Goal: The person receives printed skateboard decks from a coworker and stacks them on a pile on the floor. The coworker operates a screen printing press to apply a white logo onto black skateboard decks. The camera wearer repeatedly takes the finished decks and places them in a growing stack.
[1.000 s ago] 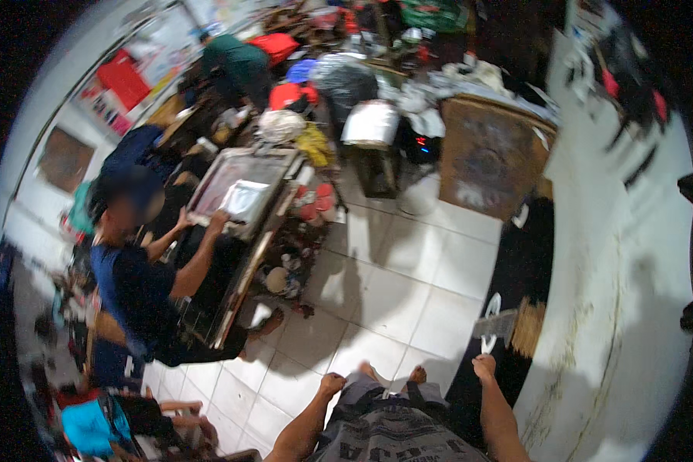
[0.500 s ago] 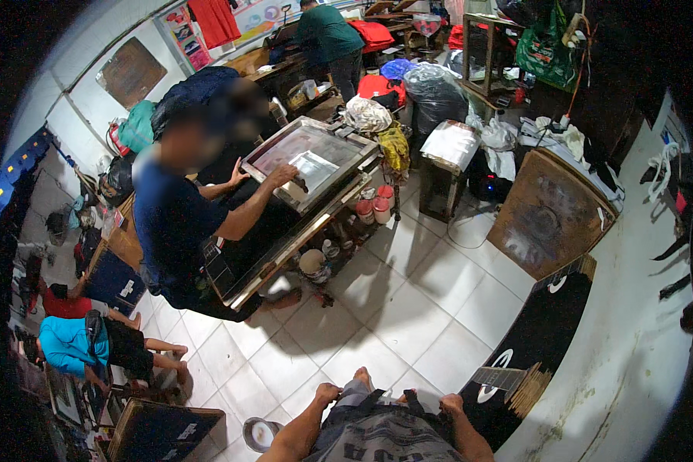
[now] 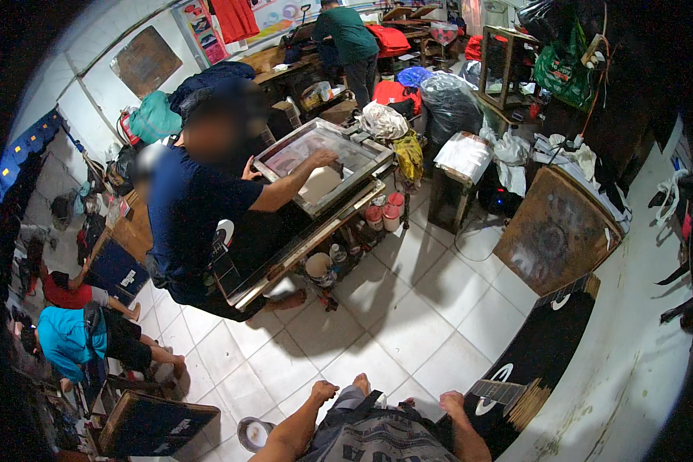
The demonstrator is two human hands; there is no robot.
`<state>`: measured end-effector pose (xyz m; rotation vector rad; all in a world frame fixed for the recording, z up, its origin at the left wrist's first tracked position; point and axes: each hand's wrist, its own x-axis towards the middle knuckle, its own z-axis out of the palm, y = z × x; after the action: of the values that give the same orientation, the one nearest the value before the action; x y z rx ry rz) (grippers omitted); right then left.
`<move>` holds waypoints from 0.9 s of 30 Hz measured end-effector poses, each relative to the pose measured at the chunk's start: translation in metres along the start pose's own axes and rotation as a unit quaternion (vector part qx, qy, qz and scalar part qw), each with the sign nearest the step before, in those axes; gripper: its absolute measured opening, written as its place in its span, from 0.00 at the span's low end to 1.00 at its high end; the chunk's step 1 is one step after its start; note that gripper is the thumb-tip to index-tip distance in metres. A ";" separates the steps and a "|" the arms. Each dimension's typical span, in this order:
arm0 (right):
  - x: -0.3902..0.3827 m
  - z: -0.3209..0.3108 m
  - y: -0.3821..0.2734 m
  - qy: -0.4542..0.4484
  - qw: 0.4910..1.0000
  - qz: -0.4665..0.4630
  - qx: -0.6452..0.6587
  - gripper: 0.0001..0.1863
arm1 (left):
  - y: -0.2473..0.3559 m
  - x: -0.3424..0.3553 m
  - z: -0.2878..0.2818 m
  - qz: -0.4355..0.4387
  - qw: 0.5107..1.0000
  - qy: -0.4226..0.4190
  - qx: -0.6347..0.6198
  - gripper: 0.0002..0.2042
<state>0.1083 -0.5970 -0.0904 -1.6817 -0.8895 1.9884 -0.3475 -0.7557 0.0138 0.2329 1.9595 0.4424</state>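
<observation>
My left hand (image 3: 325, 390) is held out ahead of my lap, its fingers curled closed, with nothing visible in it. On the other side my right hand (image 3: 452, 402) is also curled closed; no object shows in it. Between them lie my grey printed shirt (image 3: 373, 431) and one bare foot (image 3: 361, 383). The right hand is nearest to a long black printed panel (image 3: 550, 339) along the right wall. Just left of my left forearm stands a metal bucket (image 3: 254, 433) with something pale inside.
Ahead, a person in a dark blue shirt (image 3: 196, 200) leans over a framed printing screen (image 3: 339, 158) on a slanted bench. Ink tubs (image 3: 391, 217) stand below it. A brown board (image 3: 558, 231) leans at right. More people work at the far left and back.
The co-worker's hand has moved up and away across the screen, and a pale patch now shows under it. The view has shifted slightly. My hands stay nearly where they were.
</observation>
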 end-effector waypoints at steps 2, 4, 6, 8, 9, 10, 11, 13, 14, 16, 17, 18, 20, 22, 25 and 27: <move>0.002 0.004 0.003 -0.022 0.981 -0.138 -0.134 0.09 | 0.002 -0.003 0.003 -0.003 1.000 -0.006 0.009 0.11; 0.016 0.001 0.016 -0.049 0.929 -0.235 -0.282 0.09 | 0.004 -0.008 0.004 -0.003 1.000 0.004 0.017 0.11; 0.041 -0.002 0.034 -0.067 0.844 -0.206 -0.490 0.09 | 0.004 -0.014 0.005 -0.003 1.000 0.010 0.015 0.11; 0.053 -0.006 0.046 -0.103 0.768 -0.182 -0.606 0.09 | 0.002 -0.018 0.003 -0.004 1.000 0.010 -0.003 0.11; 0.051 -0.010 0.048 -0.097 0.769 -0.128 -0.619 0.09 | 0.000 -0.019 0.002 0.004 1.000 0.017 0.000 0.11; 0.049 -0.011 0.044 -0.112 0.726 -0.180 -0.654 0.09 | -0.002 -0.019 0.000 0.010 1.000 0.023 -0.005 0.11; 0.042 -0.011 0.038 -0.120 0.680 -0.191 -0.697 0.09 | -0.006 -0.020 -0.001 0.003 1.000 0.023 -0.013 0.11; 0.027 -0.001 0.017 -0.112 0.730 -0.151 -0.657 0.12 | -0.014 -0.020 -0.006 0.003 0.999 0.033 -0.036 0.10; 0.020 0.006 0.002 -0.123 0.737 -0.117 -0.654 0.10 | -0.018 -0.019 -0.010 -0.014 0.998 0.031 -0.056 0.10; 0.008 0.030 -0.020 -0.134 0.742 -0.044 -0.655 0.05 | -0.027 -0.017 -0.022 -0.001 0.995 0.052 -0.080 0.09; 0.004 0.048 -0.028 -0.109 0.835 -0.009 -0.539 0.04 | -0.030 -0.013 -0.033 0.010 0.991 0.059 -0.118 0.08; 0.000 0.065 -0.037 -0.079 0.909 0.028 -0.409 0.03 | -0.033 -0.008 -0.047 0.019 0.984 0.061 -0.164 0.07; -0.003 0.106 -0.059 -0.046 0.960 0.039 -0.273 0.02 | -0.040 0.007 -0.086 0.067 0.957 0.087 -0.269 0.07; 0.005 0.161 -0.096 -0.041 0.962 0.002 -0.270 0.03 | -0.034 0.037 -0.147 0.093 0.937 0.118 -0.315 0.08; 0.018 0.270 -0.160 -0.097 0.946 -0.064 -0.303 0.02 | -0.007 0.082 -0.258 0.097 0.882 0.248 -0.388 0.08; 0.030 0.350 -0.200 -0.153 0.950 -0.067 -0.263 0.04 | 0.023 0.110 -0.321 0.083 0.840 0.367 -0.392 0.11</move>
<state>-0.2595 -0.5081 0.0522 -1.5190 -1.7237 2.0677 -0.6860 -0.7596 0.0490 -0.3586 2.2859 1.5848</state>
